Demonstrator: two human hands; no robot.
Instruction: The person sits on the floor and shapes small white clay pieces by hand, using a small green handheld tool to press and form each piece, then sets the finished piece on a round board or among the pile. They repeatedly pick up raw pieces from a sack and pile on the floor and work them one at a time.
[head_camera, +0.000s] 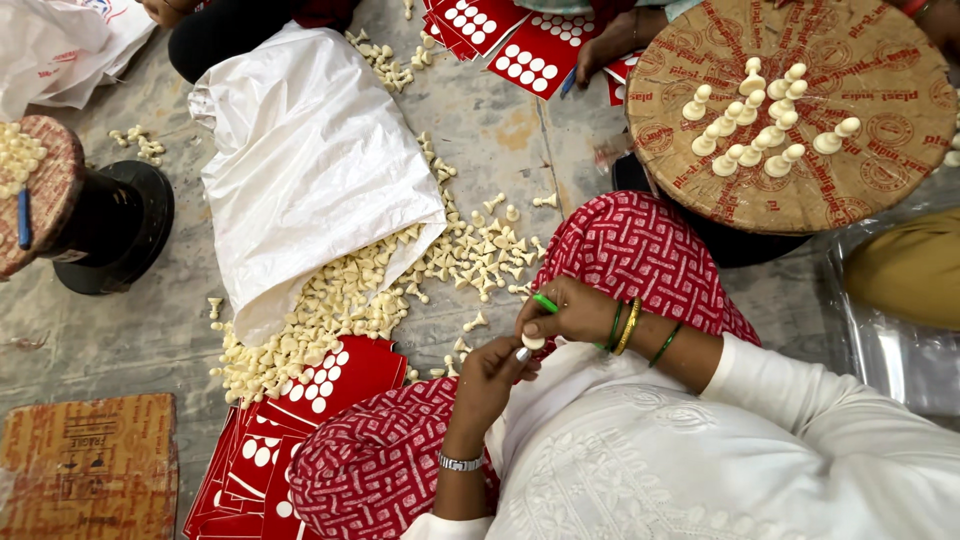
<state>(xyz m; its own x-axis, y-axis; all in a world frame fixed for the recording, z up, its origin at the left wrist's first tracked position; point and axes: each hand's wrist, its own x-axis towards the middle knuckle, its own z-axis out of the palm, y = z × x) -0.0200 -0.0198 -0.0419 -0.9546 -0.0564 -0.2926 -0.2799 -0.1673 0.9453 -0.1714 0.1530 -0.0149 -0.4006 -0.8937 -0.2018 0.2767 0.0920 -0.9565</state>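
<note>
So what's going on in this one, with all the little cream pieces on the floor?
A person sits on the floor. Their right hand holds a green pen-like tool and, with the left hand, a small cream pawn-shaped piece between the fingertips. A white sack spills a heap of the same pieces across the concrete beside red sheets with white round stickers. A round board to the right carries a cluster of pieces standing upright.

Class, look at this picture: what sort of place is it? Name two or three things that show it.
Probably an informal floor workshop for finishing chess pawns by hand. A white sack spills cream pawns onto the concrete floor, finished pawns stand on a round board, and red sticker sheets lie in stacks.
</note>
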